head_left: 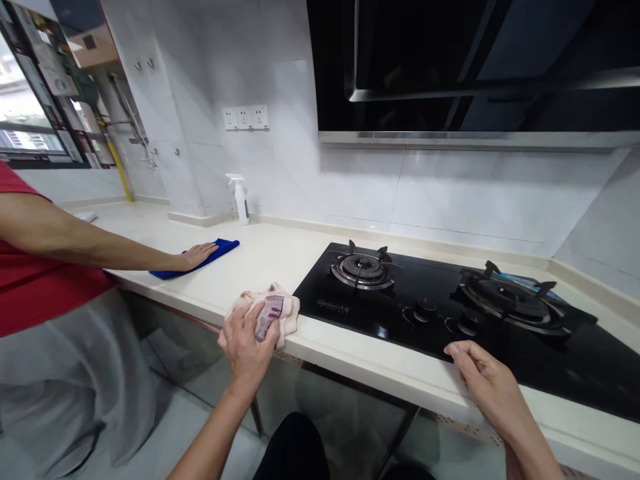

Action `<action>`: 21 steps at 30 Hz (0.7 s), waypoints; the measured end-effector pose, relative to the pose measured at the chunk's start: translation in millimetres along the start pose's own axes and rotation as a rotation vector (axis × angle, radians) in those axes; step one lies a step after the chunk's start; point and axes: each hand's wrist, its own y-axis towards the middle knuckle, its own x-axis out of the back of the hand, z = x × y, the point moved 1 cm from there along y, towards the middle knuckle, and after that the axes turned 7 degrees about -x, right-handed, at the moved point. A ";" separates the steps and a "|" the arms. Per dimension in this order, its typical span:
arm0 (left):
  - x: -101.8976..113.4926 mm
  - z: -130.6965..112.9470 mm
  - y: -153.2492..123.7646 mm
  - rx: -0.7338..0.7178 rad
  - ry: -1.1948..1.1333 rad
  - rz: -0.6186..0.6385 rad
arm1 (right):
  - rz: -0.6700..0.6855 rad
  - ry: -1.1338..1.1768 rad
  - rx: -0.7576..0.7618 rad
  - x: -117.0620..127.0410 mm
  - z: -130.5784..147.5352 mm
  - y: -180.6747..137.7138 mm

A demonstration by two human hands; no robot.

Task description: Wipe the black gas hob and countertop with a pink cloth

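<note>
My left hand (246, 341) presses on a crumpled pink cloth (280, 308) at the front edge of the cream counter (280, 257), fingers curled over it. My right hand (483, 377) rests on the counter's front lip just before the black glass gas hob (400, 300), fingers bent and holding nothing. The hob has two burners, a left burner (363, 267) and a right burner (510, 297), with knobs (425, 308) between them.
A co-worker in a red top stands at the left; that person's hand (197, 255) lies flat on a blue cloth (220, 250) on the counter. A white spray bottle (240, 198) stands against the tiled wall. A black extractor hood (470, 67) hangs over the hob.
</note>
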 end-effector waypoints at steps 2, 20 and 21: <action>-4.8 -12.6 -8.3 0.035 -0.039 -0.075 | 0.003 -0.008 0.006 -0.1 0.2 0.1; 2.9 -161.9 -100.8 -0.299 -0.442 -0.005 | -0.028 -0.053 0.004 2.5 6.5 0.0; 2.3 -157.8 -98.8 -0.318 -0.440 -0.001 | -0.027 -0.060 0.009 2.7 6.8 -0.2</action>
